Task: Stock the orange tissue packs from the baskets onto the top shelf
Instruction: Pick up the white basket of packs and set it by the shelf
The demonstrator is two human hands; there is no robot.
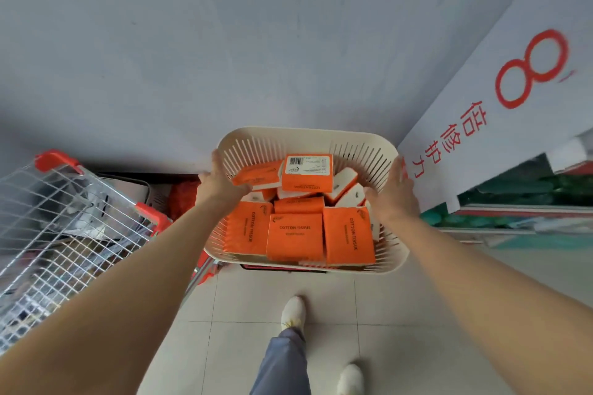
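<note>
Above the floor (256, 298): basket (308, 134) of orange tissue packs (295, 237).
Left hand (221, 181) and right hand (393, 194) grip its opposite side rims.

Tiled floor (244, 346): pale square tiles, grey grout. Standing on it: wire shopping cart (64, 218), red corner trim, at left; two white shoes (293, 311), centre.
Cream slotted basket (305, 131): holds loosely heaped orange tissue packs (295, 236), three upright along the near wall, printed COTTON TISSUE.
</note>
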